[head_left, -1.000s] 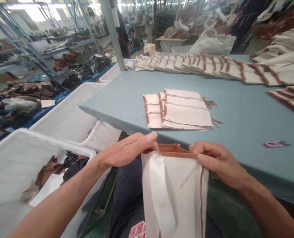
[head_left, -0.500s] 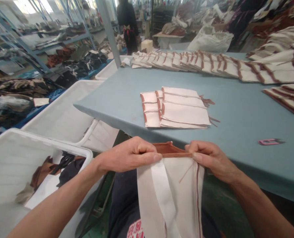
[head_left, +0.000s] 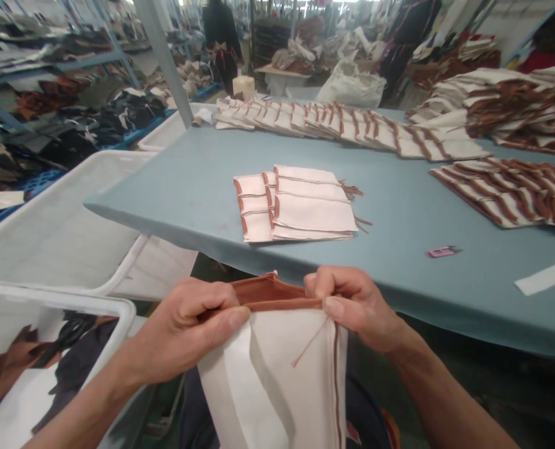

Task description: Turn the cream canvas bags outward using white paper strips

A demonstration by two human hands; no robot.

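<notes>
Rectangular cream cloth bag with rust-brown lining (head_left: 300,386) at bottom centre of frame, mouth upward, before teal-covered bench (head_left: 179,168). Left hand (head_left: 197,330), left of bag's mouth: grip clamped on brown top edge, thumb in front, by upper end of flat white strip (head_left: 247,383) hanging down bag's front. Right hand (head_left: 352,305): grip pinching same edge at right corner; loose brown thread (head_left: 310,342) just below. Mid-frame, on bench: layered pile of cream, brown-edged cloth pieces (head_left: 310,211); right of it, small pink-handled snips (head_left: 443,251).
</notes>
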